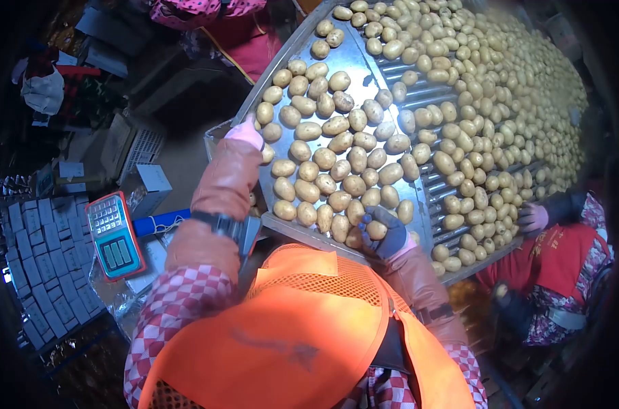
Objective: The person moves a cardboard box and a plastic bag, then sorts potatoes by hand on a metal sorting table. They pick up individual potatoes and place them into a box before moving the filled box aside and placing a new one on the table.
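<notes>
Many pale yellow potatoes [336, 125] lie spread over a metal tray [292, 61] in front of me. At the tray's left rim is my left hand [246, 133] in a pink glove, right beside some potatoes. Its fingers are mostly hidden, so what it grips, if anything, does not show. My right hand [391, 238], in a dark glove with a pink cuff, is at the tray's near edge. Its fingers curl around one potato [375, 230], with other potatoes close by.
Metal rollers [425, 88] carry a dense mass of potatoes on the right. A co-worker in a red garment [561, 255] stands there, a gloved hand [535, 216] near the rollers. Another person in red [244, 44] is beyond the tray. A scale display [115, 235] and stacked boxes [50, 266] are left.
</notes>
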Demonstrator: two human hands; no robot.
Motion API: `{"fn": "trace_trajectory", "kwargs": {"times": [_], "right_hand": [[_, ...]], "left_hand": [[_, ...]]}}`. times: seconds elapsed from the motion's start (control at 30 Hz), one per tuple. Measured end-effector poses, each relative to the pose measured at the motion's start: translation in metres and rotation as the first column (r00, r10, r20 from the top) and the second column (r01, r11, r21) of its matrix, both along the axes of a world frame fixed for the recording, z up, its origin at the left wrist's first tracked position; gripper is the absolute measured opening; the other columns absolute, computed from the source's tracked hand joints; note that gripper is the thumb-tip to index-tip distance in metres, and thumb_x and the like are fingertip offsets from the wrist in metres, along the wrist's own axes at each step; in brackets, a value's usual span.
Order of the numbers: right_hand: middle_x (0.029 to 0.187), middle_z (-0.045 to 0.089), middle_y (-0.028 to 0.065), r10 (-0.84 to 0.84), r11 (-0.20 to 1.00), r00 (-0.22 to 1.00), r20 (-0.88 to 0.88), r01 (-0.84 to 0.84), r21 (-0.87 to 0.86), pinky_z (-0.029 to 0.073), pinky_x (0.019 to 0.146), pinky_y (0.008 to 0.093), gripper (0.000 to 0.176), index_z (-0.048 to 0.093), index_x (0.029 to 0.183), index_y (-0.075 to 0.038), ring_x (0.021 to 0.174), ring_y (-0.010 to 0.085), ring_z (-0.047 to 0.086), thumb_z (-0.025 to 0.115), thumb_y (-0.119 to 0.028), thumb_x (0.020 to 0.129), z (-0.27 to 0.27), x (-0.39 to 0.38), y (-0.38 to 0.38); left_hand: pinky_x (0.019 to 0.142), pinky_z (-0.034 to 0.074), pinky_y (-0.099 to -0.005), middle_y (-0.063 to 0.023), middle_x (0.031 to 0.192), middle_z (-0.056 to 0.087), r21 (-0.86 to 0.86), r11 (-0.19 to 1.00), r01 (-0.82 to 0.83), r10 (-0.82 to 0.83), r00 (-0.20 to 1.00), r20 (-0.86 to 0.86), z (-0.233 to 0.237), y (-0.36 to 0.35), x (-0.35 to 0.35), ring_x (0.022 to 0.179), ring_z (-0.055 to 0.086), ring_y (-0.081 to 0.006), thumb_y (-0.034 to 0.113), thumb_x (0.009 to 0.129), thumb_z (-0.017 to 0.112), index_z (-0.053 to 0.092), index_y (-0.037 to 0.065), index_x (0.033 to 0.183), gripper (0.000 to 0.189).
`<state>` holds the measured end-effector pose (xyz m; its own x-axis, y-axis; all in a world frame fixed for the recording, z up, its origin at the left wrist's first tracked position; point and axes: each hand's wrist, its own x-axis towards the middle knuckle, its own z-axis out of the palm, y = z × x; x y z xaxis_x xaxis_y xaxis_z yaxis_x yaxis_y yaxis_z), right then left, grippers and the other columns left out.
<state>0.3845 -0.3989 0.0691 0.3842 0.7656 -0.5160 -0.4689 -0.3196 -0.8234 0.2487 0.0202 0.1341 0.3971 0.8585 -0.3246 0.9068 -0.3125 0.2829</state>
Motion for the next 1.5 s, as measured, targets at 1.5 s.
{"fn": "trace_trajectory", "kwargs": {"times": [1.5], "right_hand": [[0.148,0.053,0.0175,-0.239,0.703,0.617,-0.75,0.642,0.305,0.056,0.091,0.0443,0.086,0.046,0.149,-0.004,0.128,0.0335,0.056,0.051,-0.071,0.096,0.079,0.056,0.019]], "left_hand": [[0.109,0.04,-0.0546,-0.019,0.136,0.061,0.018,0.687,0.727,-0.72,0.676,0.155,-0.019,-0.113,0.022,0.127,0.056,-0.0397,0.025,0.087,0.072,0.06,0.008,0.135,0.052]]}}
